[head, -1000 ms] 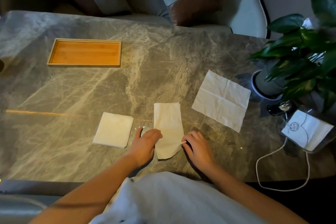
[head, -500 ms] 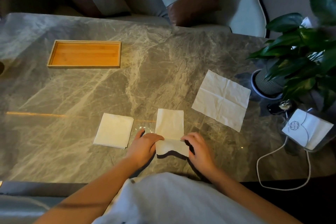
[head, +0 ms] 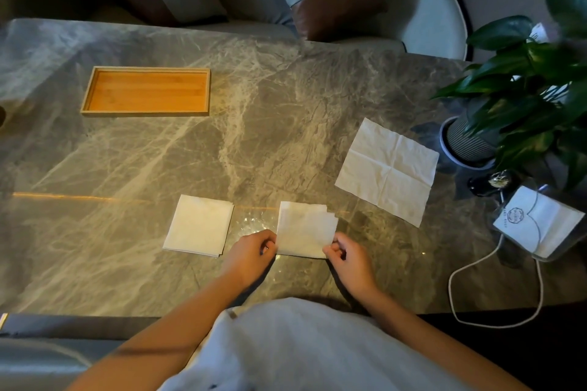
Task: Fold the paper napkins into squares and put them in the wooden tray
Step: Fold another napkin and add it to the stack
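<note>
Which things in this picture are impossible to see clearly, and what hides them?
- Near corners of the folded napkin, head view: covered by the left hand and right hand.
- Logo on the card: too small to read.
- Plant: cut off by the right edge.
- Sheet count in the left napkin: too thin to tell.

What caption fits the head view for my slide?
Both hands, left and right, hold a folded napkin; wooden tray empty.
</note>
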